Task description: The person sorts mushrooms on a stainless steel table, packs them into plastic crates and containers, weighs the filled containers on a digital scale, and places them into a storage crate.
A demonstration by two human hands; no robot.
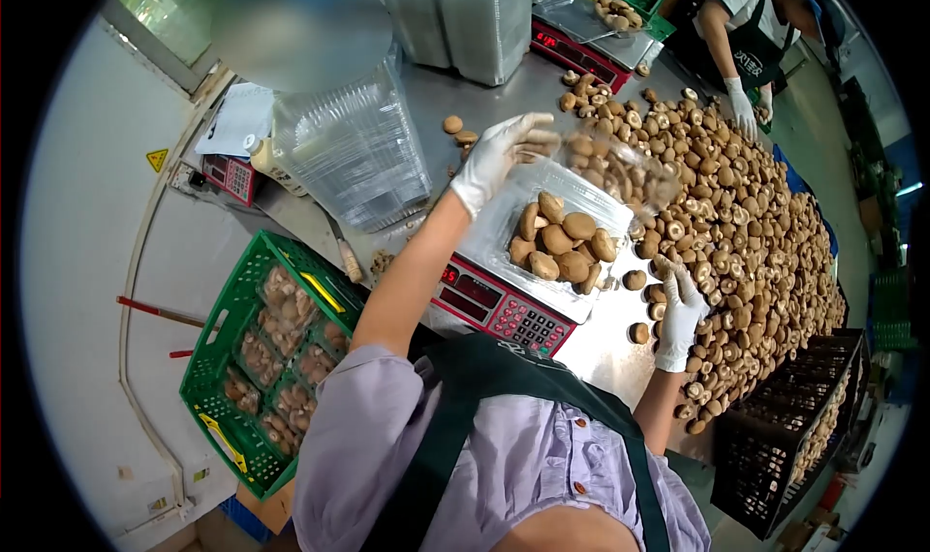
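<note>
A clear plastic tray of brown mushrooms (557, 240) rests on a red and white weighing scale (504, 305) in front of me. My left hand (504, 155), in a white glove, is just above the tray's far left edge; its fingers are smeared by motion. Right of the scale, my right hand (681, 310), also gloved, has its fingers around something at the near edge of the mushroom pile (746, 252); what they hold, if anything, is hidden. A blurred clear container (620, 169) with mushrooms showing in or through it lies beyond the tray.
Stacks of clear trays (354, 155) stand at the left. A green crate (232, 329) with packed mushrooms sits at lower left, a black crate (775, 436) at lower right. A second scale (581, 58) is at the back. A gloved co-worker (746, 29) stands across the table.
</note>
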